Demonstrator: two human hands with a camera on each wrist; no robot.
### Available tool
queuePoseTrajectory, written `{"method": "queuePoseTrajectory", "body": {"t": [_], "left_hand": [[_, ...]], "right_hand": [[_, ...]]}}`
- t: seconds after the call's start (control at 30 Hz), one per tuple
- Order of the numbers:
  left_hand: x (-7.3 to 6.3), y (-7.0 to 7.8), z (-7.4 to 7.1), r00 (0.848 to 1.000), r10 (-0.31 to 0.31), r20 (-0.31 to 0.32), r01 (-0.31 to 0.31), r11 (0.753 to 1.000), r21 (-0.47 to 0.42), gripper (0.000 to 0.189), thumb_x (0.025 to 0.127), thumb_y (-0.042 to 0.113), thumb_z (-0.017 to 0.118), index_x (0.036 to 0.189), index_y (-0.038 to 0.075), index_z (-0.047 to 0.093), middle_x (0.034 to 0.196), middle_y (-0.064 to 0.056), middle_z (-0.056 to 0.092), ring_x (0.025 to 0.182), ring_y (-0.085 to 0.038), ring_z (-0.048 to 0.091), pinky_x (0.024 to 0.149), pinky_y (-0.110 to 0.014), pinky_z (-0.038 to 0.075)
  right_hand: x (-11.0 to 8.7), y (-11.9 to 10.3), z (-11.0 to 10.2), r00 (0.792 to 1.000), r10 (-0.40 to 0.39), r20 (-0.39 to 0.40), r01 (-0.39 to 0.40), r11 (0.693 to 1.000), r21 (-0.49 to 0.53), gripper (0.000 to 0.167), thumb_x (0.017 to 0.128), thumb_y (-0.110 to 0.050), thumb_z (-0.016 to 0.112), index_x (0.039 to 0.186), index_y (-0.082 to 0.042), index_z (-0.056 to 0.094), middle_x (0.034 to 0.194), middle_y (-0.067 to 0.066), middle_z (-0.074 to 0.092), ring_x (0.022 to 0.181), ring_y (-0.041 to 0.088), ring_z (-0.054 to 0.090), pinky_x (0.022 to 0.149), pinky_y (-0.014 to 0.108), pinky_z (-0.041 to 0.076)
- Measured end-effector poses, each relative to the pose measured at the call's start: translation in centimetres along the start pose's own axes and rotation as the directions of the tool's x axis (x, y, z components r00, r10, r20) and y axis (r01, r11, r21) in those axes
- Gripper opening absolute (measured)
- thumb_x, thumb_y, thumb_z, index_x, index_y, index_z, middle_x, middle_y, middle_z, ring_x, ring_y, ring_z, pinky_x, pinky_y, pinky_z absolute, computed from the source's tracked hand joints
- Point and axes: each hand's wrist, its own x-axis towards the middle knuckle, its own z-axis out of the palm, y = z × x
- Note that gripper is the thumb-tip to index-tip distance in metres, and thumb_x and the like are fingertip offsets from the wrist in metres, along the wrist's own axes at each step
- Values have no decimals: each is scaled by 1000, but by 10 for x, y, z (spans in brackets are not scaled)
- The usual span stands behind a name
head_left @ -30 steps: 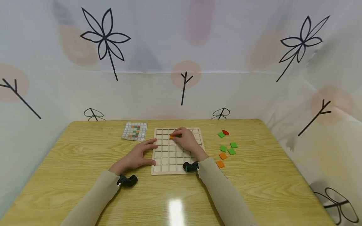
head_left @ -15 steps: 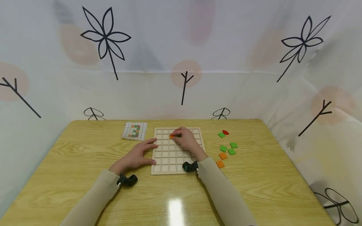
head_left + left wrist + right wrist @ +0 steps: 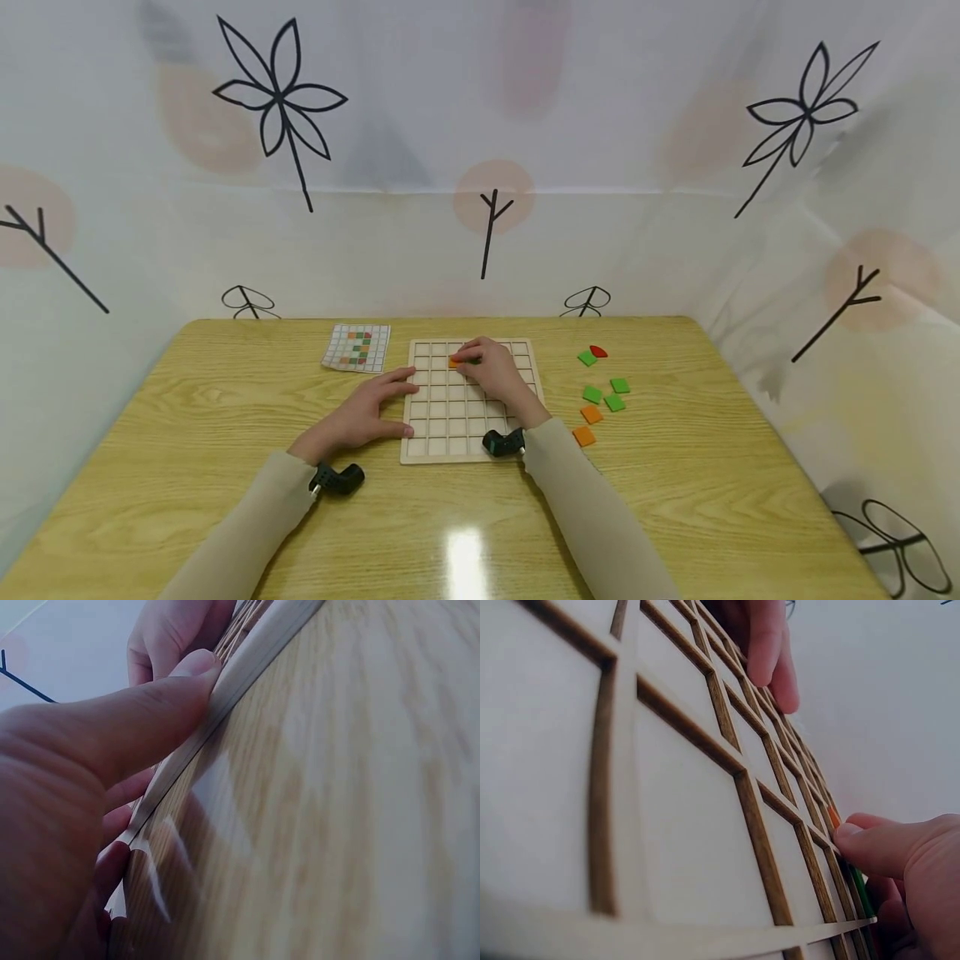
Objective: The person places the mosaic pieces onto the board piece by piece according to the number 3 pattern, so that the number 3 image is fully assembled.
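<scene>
A pale wooden grid board [image 3: 438,427] lies on the table in front of me. My left hand [image 3: 363,412] steadies its left side, thumb and fingers spread apart and touching the edge; the left wrist view shows the thumb [image 3: 154,712] against the rim. Over the upper part of the board, my right hand [image 3: 493,372] pinches an orange square tile [image 3: 453,363] between thumb and fingertips, at a cell. Green tile [image 3: 861,891] and a trace of red show beneath that hand in the right wrist view, mostly hidden by the fingers.
Loose green tiles [image 3: 615,402], orange tiles [image 3: 584,436] and a red petal-shaped piece [image 3: 597,352] lie right of the board. A printed pattern card [image 3: 337,350] with coloured squares lies at the back left. A patterned cloth [image 3: 390,250] hangs behind the table.
The orange tile has shifted very slightly to the left under the right fingertips. Both hands otherwise keep their places.
</scene>
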Motion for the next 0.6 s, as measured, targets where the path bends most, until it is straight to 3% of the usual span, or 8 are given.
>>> {"method": "queuePoseTrajectory", "body": {"t": [0.6], "left_hand": [[-1, 0, 0, 1000, -10, 1, 10, 1000, -3, 68, 87, 40, 78, 142, 8, 56, 161, -8, 29, 146, -35, 25, 114, -59, 24]], "right_hand": [[0, -2, 0, 1000, 25, -15, -25, 1000, -7, 15, 92, -15, 74, 106, -12, 80, 123, 3, 63, 123, 28, 54, 103, 45, 45]]}}
